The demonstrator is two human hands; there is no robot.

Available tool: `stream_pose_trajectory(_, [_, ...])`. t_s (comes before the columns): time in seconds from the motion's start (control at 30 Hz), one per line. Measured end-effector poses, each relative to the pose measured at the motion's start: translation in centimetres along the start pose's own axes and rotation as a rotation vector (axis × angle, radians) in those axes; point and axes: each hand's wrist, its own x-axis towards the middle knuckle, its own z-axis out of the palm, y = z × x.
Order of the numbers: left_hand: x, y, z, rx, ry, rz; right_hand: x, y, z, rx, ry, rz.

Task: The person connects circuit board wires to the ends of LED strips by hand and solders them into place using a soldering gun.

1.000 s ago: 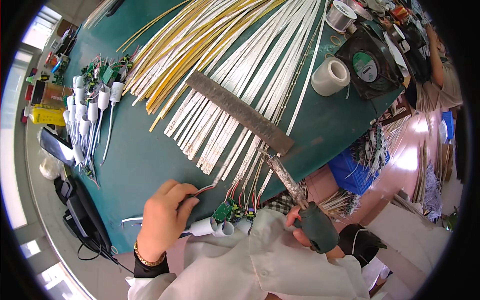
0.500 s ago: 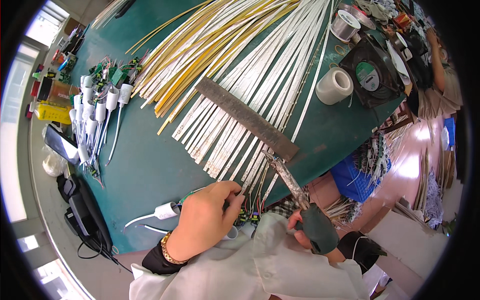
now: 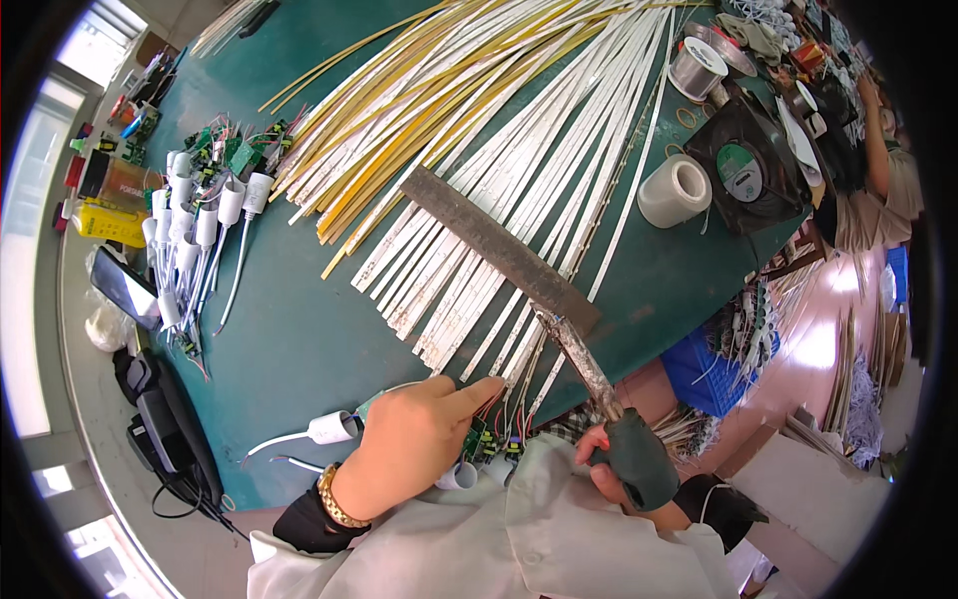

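At the near edge of the green table (image 3: pixel 299 349), the person's left hand (image 3: pixel 414 444) lay knuckles up, fingers curled together with the forefinger stretched toward the ends of the white strips (image 3: pixel 449 299); whether anything sat under the palm could not be told. A white plug on a thin cord (image 3: pixel 329 427) rested just beside that hand, toward the left. Small green circuit boards with coloured wires (image 3: pixel 484 444) hung at the table's edge between the two hands. The right hand (image 3: pixel 609 469) was clamped round the dark grip of a soldering iron (image 3: pixel 599 394), whose worn shaft pointed away from the body and met the near end of a flat metal bar (image 3: pixel 499 250). That bar lay slantwise across the white strips, pressing on them. Beyond it the strips fanned out toward the far edge, yellow ones (image 3: pixel 399 110) mixed in on the left. Near the left edge lay a cluster of white lamp sockets with leads (image 3: pixel 195 235). Toward the right edge stood a roll of white tape (image 3: pixel 674 190), a black fan (image 3: pixel 743 175) behind it, and a spool of solder wire (image 3: pixel 696 70) farther off
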Motion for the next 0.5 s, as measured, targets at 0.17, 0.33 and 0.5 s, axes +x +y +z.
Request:
stream_pose_trajectory(0.17, [-0.3, 0.7, 0.0, 0.056, 0.089, -0.097, -0.3, 0.7, -0.3, -0.116, -0.093, -0.028])
stream_pose_trajectory(0.33, [0.1, 0.0, -1.0, 0.048, 0.120, -0.093, 0.2, 0.4, -0.4, -0.153, -0.081, -0.113])
stream_pose_trajectory(0.5, [0.3, -0.2, -2.1, -0.392, -0.072, -0.231, 0.0, -0.9, -1.1, -0.174, -0.054, -0.131])
